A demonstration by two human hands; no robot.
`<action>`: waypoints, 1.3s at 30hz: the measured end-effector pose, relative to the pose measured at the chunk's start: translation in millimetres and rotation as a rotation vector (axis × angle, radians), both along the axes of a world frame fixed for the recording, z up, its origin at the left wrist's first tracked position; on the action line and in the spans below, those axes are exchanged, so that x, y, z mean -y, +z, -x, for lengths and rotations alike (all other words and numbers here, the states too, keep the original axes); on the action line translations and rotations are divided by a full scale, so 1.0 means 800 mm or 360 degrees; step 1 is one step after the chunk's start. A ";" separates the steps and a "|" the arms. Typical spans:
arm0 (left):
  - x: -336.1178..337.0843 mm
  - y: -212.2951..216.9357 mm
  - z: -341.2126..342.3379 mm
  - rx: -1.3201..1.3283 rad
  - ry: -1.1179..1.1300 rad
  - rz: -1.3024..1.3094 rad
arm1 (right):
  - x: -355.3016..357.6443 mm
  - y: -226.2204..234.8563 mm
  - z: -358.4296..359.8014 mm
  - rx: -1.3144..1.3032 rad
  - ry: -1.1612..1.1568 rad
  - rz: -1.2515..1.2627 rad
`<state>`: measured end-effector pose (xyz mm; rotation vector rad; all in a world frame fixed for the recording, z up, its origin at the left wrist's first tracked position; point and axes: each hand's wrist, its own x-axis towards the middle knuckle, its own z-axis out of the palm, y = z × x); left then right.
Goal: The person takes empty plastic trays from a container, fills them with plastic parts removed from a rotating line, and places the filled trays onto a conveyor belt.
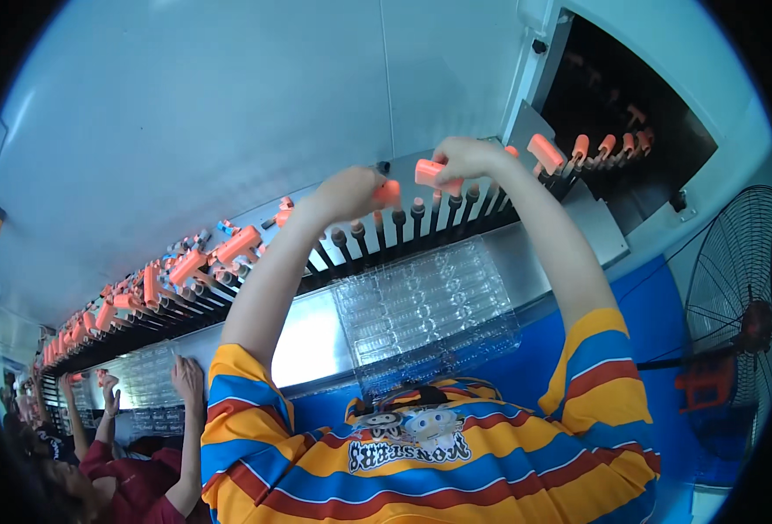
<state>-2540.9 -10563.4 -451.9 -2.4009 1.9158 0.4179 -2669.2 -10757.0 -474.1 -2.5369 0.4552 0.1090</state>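
My left hand (351, 193) is closed around a small orange plastic part (388, 192), its palm side mostly hidden. A little to the right, my right hand (469, 161) pinches another orange part, block-shaped (432, 175). Both hands are just above a row of upright black pegs (417, 210), several of them bare or only tipped with orange. Nearer to me, a clear plastic tray (425, 301) with moulded hollows lies over the metal ledge.
Leftward the peg row carries many orange parts (189, 266); to the right more orange parts (546, 154) lead into a dark opening (626, 96). A black fan (744, 288) stands far right. A person in a dark red top (141, 480) works at the lower left.
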 end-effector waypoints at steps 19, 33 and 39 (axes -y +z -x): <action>0.040 -0.164 0.188 0.0396 -0.0205 0.0935 | 0.076 -0.212 0.194 0.0796 0.0063 0.0646; 0.257 -0.272 0.272 -0.0021 -0.0225 0.1173 | 0.254 -0.267 0.313 0.0963 -0.0670 0.0331; 0.383 -0.161 0.279 0.0006 -0.0087 0.1396 | 0.394 -0.169 0.303 0.1196 -0.0465 0.0868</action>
